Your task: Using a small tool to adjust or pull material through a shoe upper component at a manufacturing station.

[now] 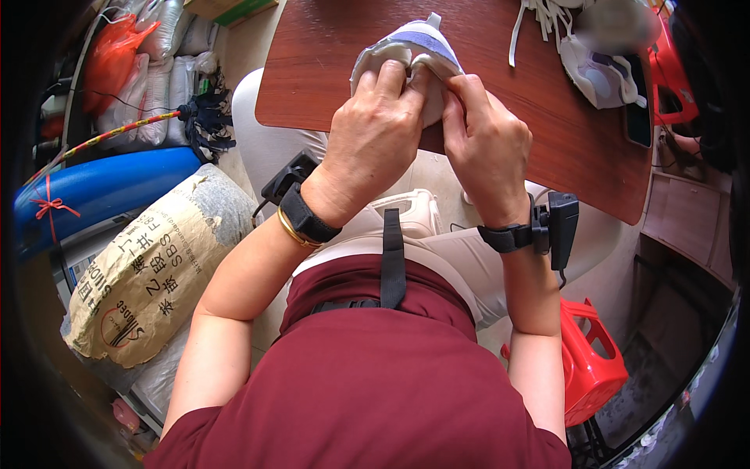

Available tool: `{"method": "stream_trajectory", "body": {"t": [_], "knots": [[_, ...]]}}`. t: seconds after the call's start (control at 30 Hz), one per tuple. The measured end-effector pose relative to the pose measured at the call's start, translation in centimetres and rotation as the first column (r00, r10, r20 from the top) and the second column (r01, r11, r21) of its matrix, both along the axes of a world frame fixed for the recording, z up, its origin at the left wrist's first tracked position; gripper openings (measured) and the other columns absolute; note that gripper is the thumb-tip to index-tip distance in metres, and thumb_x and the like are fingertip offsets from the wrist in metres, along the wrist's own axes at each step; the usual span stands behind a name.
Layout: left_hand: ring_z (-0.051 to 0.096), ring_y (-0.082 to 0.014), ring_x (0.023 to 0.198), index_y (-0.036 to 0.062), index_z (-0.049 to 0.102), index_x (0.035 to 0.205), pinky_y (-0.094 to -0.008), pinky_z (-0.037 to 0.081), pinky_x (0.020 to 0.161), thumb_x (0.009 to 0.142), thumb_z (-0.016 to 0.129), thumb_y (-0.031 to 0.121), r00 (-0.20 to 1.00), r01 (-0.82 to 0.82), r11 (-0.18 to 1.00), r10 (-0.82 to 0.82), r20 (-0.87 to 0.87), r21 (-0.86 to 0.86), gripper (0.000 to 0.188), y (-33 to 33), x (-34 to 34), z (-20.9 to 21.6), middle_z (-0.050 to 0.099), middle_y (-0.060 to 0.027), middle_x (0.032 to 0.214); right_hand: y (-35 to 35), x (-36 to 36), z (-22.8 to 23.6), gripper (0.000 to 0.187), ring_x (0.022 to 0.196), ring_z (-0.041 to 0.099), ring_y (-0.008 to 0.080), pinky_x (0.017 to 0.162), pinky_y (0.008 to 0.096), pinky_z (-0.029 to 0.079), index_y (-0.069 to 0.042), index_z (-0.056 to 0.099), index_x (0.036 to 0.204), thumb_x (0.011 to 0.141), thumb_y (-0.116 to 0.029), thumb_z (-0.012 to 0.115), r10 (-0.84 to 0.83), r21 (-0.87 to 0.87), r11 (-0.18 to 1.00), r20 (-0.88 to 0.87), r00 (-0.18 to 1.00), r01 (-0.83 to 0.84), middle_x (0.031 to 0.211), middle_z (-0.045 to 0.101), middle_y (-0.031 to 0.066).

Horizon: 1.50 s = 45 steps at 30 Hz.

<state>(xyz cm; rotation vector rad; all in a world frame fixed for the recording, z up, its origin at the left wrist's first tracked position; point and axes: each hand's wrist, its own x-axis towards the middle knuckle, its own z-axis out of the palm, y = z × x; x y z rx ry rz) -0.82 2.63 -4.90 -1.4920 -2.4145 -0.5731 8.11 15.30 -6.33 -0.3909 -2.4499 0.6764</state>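
Above the near edge of the table, both my hands grip a white and lavender shoe upper (426, 37) with a small loop at its top. My left hand (375, 129) has its fingers bent into the upper's opening, pressed against the pale lining. On the right side, my right hand (488, 137) pinches the upper's edge between thumb and forefinger. What the fingertips do inside the upper is partly hidden. A similar white and lavender shoe upper (598, 78) lies on the table at the right.
The reddish-brown table (312, 78) spans the front. White laces or strips (539, 16) lie at its far right, and a dark phone (638, 117) near its right edge. A red stool (590, 359) stands at my right. Left are a printed paper sack (148, 266) and a blue container (117, 184).
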Motion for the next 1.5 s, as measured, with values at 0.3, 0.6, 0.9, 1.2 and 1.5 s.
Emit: {"method": "stream_trajectory", "body": {"t": [0.3,0.6,0.9,1.2,1.5], "knots": [[0.064,-0.0319,0.092,0.0048,0.058,0.127,-0.0388,0.058,0.065,0.085,0.064,0.016,0.992,-0.110,0.988,0.117,0.053,-0.111,0.044,0.6,0.2,0.3,0.057,-0.0138,0.107,0.3,0.0,0.2,0.012,0.062,0.067,0.0306,0.054,0.0408,0.053,-0.010,0.062,0.103,0.091,-0.011,0.063,-0.001,-0.007,1.000,-0.047,0.999,0.000,0.075,0.066,0.0112],[0.065,-0.0314,0.091,0.0075,0.064,0.123,-0.0408,0.055,0.072,0.091,0.062,0.018,0.980,-0.089,0.996,0.085,0.180,0.018,0.034,-0.5,-0.4,0.3,0.060,-0.0112,0.108,0.7,0.8,1.5,0.009,0.069,0.069,0.0312,0.061,0.0400,0.054,-0.008,0.063,0.100,0.092,-0.012,0.062,0.054,-0.160,0.986,0.057,0.997,-0.044,0.081,0.070,0.0124],[0.062,-0.0340,0.098,0.0001,0.064,0.113,-0.0423,0.055,0.079,0.086,0.060,0.005,0.950,0.075,0.988,-0.113,0.290,0.138,0.027,-1.4,-1.8,0.4,0.058,-0.0168,0.107,0.3,-0.3,1.9,0.011,0.068,0.070,0.0268,0.059,0.0364,0.054,-0.009,0.065,0.100,0.090,-0.013,0.066,0.050,-0.082,0.995,-0.058,0.997,-0.054,0.082,0.071,0.0093],[0.059,-0.0345,0.100,-0.0001,0.065,0.117,-0.0401,0.052,0.085,0.081,0.061,-0.002,0.977,0.062,0.981,-0.096,0.190,0.181,0.036,-1.7,-1.0,-0.1,0.059,-0.0149,0.114,0.6,-2.9,1.1,0.011,0.066,0.069,0.0248,0.055,0.0340,0.052,-0.012,0.068,0.096,0.089,-0.020,0.068,0.033,0.234,0.972,-0.009,0.999,-0.030,0.082,0.070,0.0054],[0.058,-0.0281,0.094,0.0020,0.063,0.122,-0.0366,0.053,0.079,0.083,0.063,0.006,0.997,0.055,0.996,-0.059,0.051,0.071,0.039,-1.6,-1.8,0.4,0.059,-0.0109,0.113,1.2,-4.3,0.2,0.009,0.068,0.069,0.0229,0.054,0.0342,0.052,-0.011,0.065,0.090,0.088,-0.019,0.067,-0.011,0.334,0.942,-0.022,1.000,0.017,0.078,0.068,0.0048]]}}
